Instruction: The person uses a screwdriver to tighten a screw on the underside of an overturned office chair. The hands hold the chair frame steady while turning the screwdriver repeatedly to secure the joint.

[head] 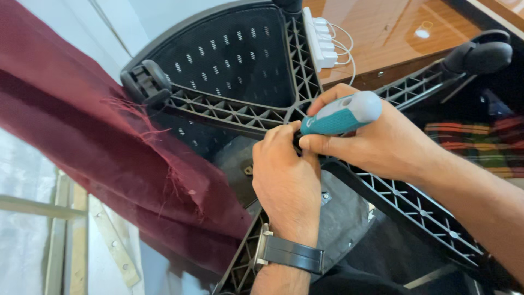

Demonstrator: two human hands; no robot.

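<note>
Teal-handled screwdriver [339, 113] gripped in right hand [376, 139]; left hand [286, 180] fingers pinch at black chair base [240, 112] hub.

dark red curtain [82, 125] hanging across the left, frayed threads along its edge. below and left of the curtain, window [27, 218] with pale daylight and a light frame, a metal strip with holes beside it. far right of the curtain, at the top, glossy wooden table [393, 33] reflecting a round ceiling light. on that table's left edge, white power strip [319, 38] with white plugs and cables. right of the curtain and lower, striped red-green-yellow cloth [480, 142].
</note>
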